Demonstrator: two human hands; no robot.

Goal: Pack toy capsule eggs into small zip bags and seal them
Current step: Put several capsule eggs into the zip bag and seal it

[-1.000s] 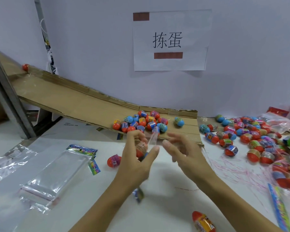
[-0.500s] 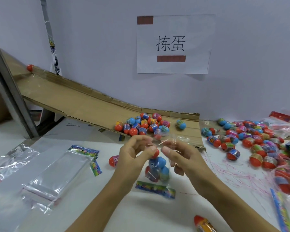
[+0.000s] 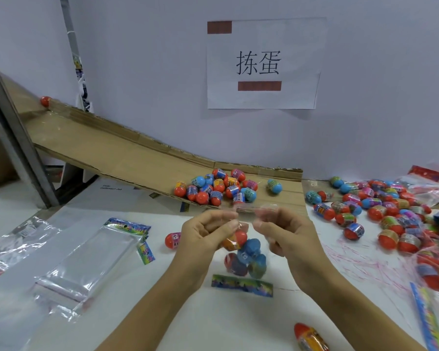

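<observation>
Head view: both hands (image 3: 208,239) pinch crinkly clear bag (image 3: 246,259).

Bare table (image 3: 238,323), eggs (image 3: 380,211) perhaps crowding right

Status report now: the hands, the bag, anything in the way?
Left hand and right hand both pinch the zip bag top. Eggs inside, bag hanging. Seal state unclear. Nothing in the way.

We are holding a zip bag (image 3: 246,259) between our left hand (image 3: 203,239) and right hand (image 3: 287,236), with capsule eggs (image 3: 249,252) sitting inside it. Beyond our hands, an egg cluster (image 3: 218,184) is resting on the cardboard ramp (image 3: 127,158). Empty bags (image 3: 86,259) are lying to the left of our left hand, and a loose egg pile (image 3: 380,206) is lying to the right of our right hand.
</observation>
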